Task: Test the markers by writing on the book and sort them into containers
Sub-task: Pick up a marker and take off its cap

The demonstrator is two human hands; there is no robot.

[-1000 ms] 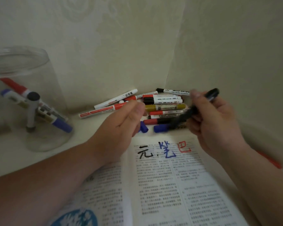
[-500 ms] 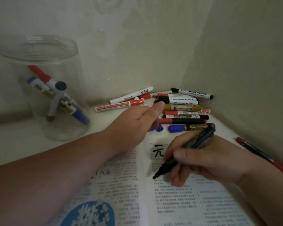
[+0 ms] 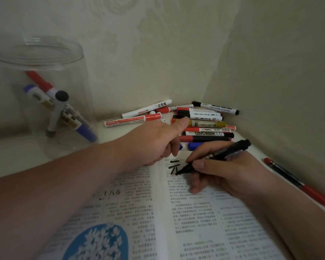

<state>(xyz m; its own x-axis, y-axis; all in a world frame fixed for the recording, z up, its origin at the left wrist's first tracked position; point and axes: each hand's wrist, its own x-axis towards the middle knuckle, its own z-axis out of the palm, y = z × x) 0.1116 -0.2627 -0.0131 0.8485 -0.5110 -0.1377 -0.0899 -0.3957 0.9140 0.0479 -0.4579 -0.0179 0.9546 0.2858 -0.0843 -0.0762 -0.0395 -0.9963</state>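
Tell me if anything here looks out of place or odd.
One red pen lies alone along the right wall, apart from the marker pile in the corner. Handwritten black strokes also mark the printed book.

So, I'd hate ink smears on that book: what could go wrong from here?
The right hand grips the black marker with fingers resting on the book beside the black strokes, so it may smear them. The left hand sits beside the loose marker pile; a nudge could scatter it. The right forearm lies near the red pen and might sweep it.
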